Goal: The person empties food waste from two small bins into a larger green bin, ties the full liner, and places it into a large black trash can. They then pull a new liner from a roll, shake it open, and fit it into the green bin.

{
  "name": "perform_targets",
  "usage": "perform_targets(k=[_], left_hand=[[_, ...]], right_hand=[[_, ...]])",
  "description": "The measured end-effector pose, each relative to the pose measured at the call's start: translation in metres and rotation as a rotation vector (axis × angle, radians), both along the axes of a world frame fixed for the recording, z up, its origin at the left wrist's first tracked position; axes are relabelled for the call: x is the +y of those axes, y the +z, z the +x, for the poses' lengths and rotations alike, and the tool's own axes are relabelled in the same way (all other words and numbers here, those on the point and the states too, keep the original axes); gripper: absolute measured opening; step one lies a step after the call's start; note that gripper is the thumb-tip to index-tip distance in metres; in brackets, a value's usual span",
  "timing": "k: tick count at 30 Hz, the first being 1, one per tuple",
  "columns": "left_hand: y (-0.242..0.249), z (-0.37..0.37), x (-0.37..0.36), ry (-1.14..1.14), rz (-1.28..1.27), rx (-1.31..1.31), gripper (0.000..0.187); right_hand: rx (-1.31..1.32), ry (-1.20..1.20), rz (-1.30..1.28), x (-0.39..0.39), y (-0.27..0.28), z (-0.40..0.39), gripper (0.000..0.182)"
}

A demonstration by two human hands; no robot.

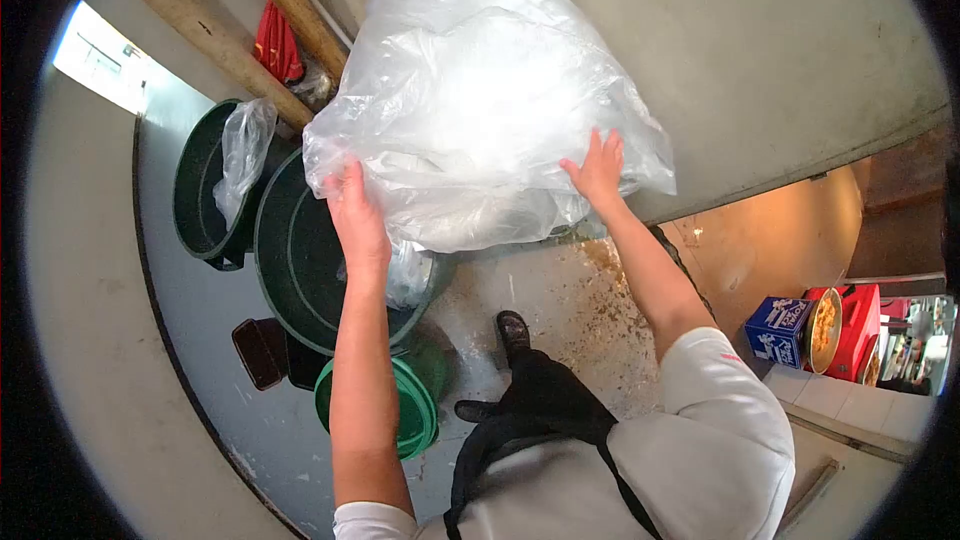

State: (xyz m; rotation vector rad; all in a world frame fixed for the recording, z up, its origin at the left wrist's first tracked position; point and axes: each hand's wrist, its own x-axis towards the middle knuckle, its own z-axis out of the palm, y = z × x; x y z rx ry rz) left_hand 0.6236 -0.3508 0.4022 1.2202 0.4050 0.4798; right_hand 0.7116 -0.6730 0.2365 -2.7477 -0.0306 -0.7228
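Observation:
A large clear plastic bag (490,90), puffed out and wrinkled, spreads in front of me at chest height. My left hand (358,220) grips its lower left edge, with some fingers hidden by the plastic. On the lower right side of the bag, my right hand (598,170) rests with fingers spread apart. Below and left of the bag stands a round dark green bin (275,260), with some clear plastic at its right side. My left forearm passes over that bin and over a bright green bucket (425,405) on the floor.
Another dark green bin (187,190) with a clear bag (243,155) hanging inside stands far left. Wooden poles (295,5) lean beside a red bundle (277,45). A brown container (258,352) lies near the bins. At right are a blue box (778,330) and a red box (858,310).

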Motion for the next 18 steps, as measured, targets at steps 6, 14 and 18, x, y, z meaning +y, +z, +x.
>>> perform_targets(k=[6,14,18], left_hand=[[-0.029,-0.045,-0.022,0.232,0.549,0.192,0.078],[-0.039,-0.169,-0.071,-0.343,-0.451,0.175,0.061],[-0.048,-0.181,-0.008,-0.255,-0.518,0.143,0.059]], right_hand=[[0.265,0.345,0.549,0.062,0.094,-0.068,0.023],[0.445,1.117,0.501,0.106,0.153,-0.238,0.033],[-0.163,0.766,0.519,0.054,0.216,-0.248,0.050]])
